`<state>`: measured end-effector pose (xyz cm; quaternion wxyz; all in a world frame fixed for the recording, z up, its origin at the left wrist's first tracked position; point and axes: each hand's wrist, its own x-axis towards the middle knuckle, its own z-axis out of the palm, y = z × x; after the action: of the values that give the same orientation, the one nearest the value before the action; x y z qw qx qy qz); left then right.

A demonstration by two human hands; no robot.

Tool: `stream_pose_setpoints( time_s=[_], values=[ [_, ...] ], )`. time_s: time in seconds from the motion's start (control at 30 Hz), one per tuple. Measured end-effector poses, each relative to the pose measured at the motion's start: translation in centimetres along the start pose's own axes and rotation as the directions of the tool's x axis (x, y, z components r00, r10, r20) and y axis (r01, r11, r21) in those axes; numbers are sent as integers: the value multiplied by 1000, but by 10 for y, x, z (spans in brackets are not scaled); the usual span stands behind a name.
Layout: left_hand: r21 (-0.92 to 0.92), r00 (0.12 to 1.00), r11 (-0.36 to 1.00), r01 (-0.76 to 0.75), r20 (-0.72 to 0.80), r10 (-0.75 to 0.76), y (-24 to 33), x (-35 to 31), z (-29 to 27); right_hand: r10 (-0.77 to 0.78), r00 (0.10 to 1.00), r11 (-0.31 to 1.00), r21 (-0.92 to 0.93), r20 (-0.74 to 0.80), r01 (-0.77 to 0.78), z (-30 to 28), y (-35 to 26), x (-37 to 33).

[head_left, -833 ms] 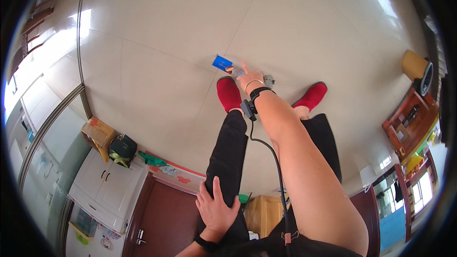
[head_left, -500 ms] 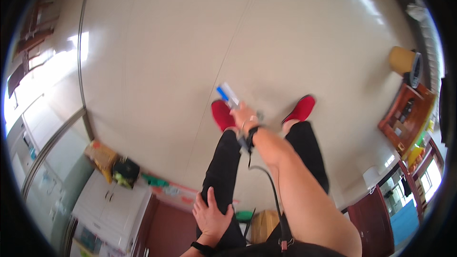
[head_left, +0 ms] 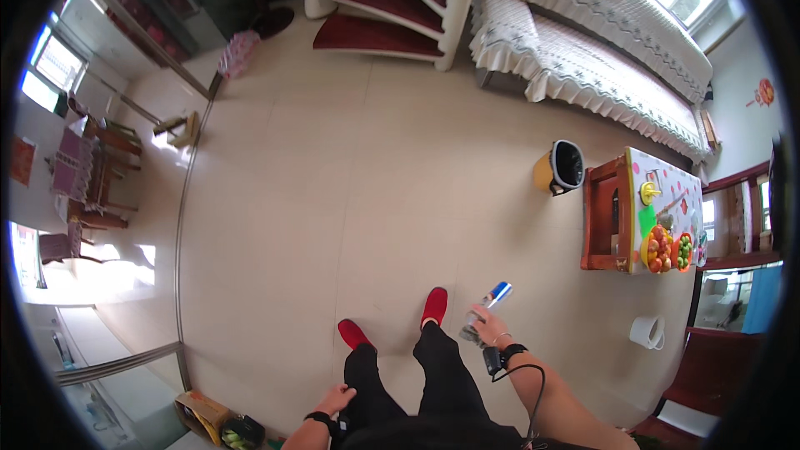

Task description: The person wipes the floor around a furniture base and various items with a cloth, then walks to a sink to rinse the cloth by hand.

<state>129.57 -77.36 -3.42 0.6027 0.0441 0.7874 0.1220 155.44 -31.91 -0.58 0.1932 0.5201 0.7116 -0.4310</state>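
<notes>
My right hand, out to the right of my legs, is closed around a slim, bottle-like thing. Its upper end is blue and silver, and a clear greyish part shows below my fingers; whether this is one piece or two I cannot tell. A dark band and a small black device with a cable sit on that wrist. Beside my left thigh, my left hand has its fingers curled together, with nothing visible in them. Below are my black trousers and red shoes on the beige tiled floor.
A yellow bin with a black liner stands beside a wooden table bearing fruit baskets. Nearer lies a white bucket. Dark red stairs and a cloth-covered bench are ahead. A metal-framed partition runs along the left.
The view has swung up and across the room. My right hand, with the bottle-like thing, has gone from between my legs to their right. My left hand's spread fingers have curled.
</notes>
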Motion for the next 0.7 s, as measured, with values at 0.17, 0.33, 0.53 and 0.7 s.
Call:
stream_pose_setpoints(
  time_s=[0.17, 0.33, 0.53, 0.7],
  values=[
    [-543, 977, 833, -103, -214, -18, 94, -28, -53, -74, 960, 979, 164, -269, 122, -81, 66, -22],
    [-51, 945, 985, -168, -292, 146, 161, -16, -93, -1, 947, 970, 230, -322, 79, -136, 67, -31],
    [-479, 986, 877, -31, -161, -53, 222, -34, -75, 26, 917, 941, 319, -398, 112, -155, 86, -26],
    [-151, 998, 989, -5, -58, -3, 241, -12, -67, 57, 932, 882, 456, -359, 121, -202, 73, 5]
  ],
)
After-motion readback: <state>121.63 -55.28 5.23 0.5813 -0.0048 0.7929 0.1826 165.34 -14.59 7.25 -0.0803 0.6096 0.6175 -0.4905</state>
